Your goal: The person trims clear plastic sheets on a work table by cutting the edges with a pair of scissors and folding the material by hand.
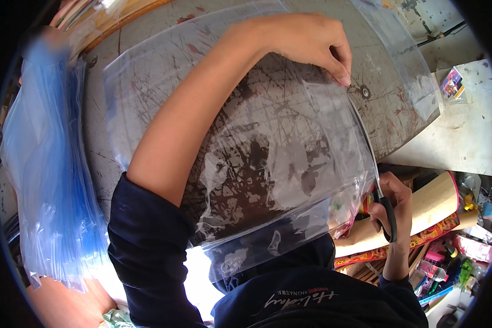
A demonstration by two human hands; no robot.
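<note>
A clear plastic sheet (290,142) lies over the worn grey table and hangs past its near edge toward my lap. My left hand (314,44) reaches across it, thumb and fingers pinched on the sheet near its right edge. At the lower right, my right hand (394,199) grips a pair of scissors (388,216) by the black handles. Their long blades run up along the sheet's right edge toward my left fingertips. Whether the blades are parted is hard to see.
A thick bundle of bluish clear plastic sheets (49,164) hangs at the left. Another clear plastic strip (402,54) lies along the table's (385,117) far right side. Rolled material (421,208) and mixed colourful clutter (454,262) fill the lower right. A small picture card (452,83) is on a pale surface.
</note>
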